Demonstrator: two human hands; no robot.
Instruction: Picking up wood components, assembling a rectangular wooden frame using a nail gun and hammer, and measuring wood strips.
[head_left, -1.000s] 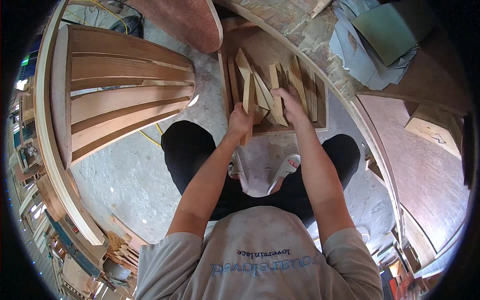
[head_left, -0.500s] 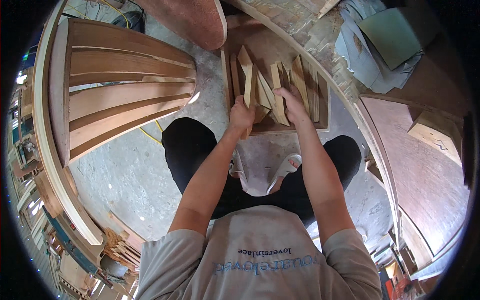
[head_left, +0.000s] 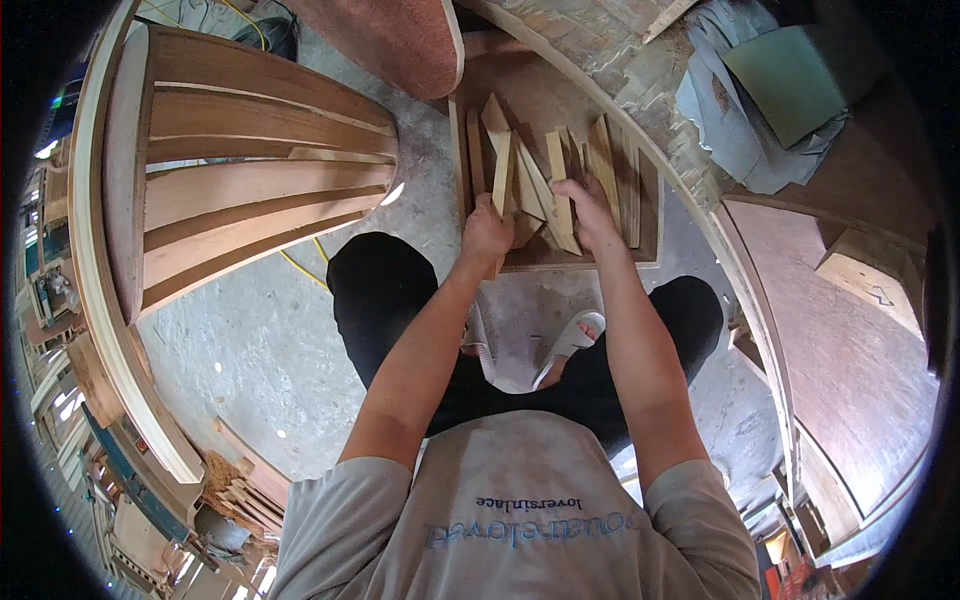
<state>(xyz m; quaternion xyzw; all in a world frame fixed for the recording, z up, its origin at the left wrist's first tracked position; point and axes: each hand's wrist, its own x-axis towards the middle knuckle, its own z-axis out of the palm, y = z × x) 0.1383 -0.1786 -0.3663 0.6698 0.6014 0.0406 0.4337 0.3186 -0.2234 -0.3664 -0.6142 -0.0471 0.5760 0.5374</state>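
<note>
A shallow wooden box (head_left: 560, 262) lies on the floor in front of my feet, with several loose wood strips (head_left: 540, 190) in it at different slants. My left hand (head_left: 486, 232) is closed round a narrow wood strip (head_left: 503, 175) near the box's left front corner; the strip's lower end shows below my fist. Inside the right half of the box, my right hand (head_left: 588, 208) grips another wood strip (head_left: 558, 165), thumb across its face. Longer boards (head_left: 602, 165) lean beside that hand. My fingers' far sides are hidden.
A slatted wooden frame (head_left: 260, 180) stands at the left. Overhead of the box is a reddish rounded panel (head_left: 400, 45). A curved board edge (head_left: 740, 270) runs down the right, by crumpled grey paper (head_left: 710, 110) and a wood block (head_left: 875, 270). A yellow cord (head_left: 303, 270) lies on the floor.
Both hands keep their grip on the wood strips and have hardly moved. The whole view has shifted slightly, and the left strip appears a little more tilted.
</note>
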